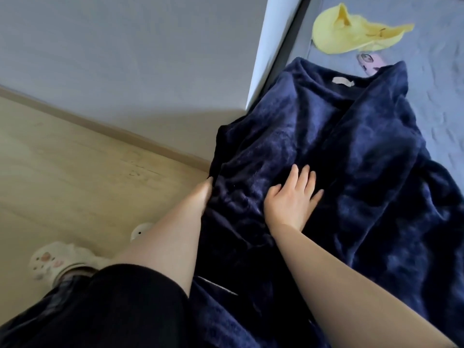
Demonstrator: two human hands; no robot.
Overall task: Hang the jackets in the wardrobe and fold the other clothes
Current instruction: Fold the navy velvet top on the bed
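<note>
Pale wood floor (pixel 62 172) at left, meeting grey wall (pixel 125 59) along a baseboard. White slipper (pixel 54 262) with paw-print marks at near left, on the floor, above dark trousers (pixel 100 310).

Left hand (pixel 204 190) at the left edge of the navy fleece garment (pixel 339 159); fingers tucked behind the hanging fabric edge and hidden, so grip cannot be confirmed. Left forearm bare, running from near centre up to that edge.

Right hand (pixel 292 199) laid flat on the garment, fingers straight and slightly spread, palm down, pressing the fleece; nothing held. Hands apart, with a strip of dark fabric between them.

Navy fleece garment spread lengthwise over the grey-blue bed surface (pixel 431 96), neckline at the far end with a pale label (pixel 342 82) showing inside the collar, lower part draped off the near and left edge of the bed. Fabric wrinkled, not folded.

Yellow garment (pixel 351 33) at far right on the bed, crumpled, well apart from the navy one. Small pink item (pixel 369 62) just beyond the navy collar, partly covered by it; type not identifiable.
</note>
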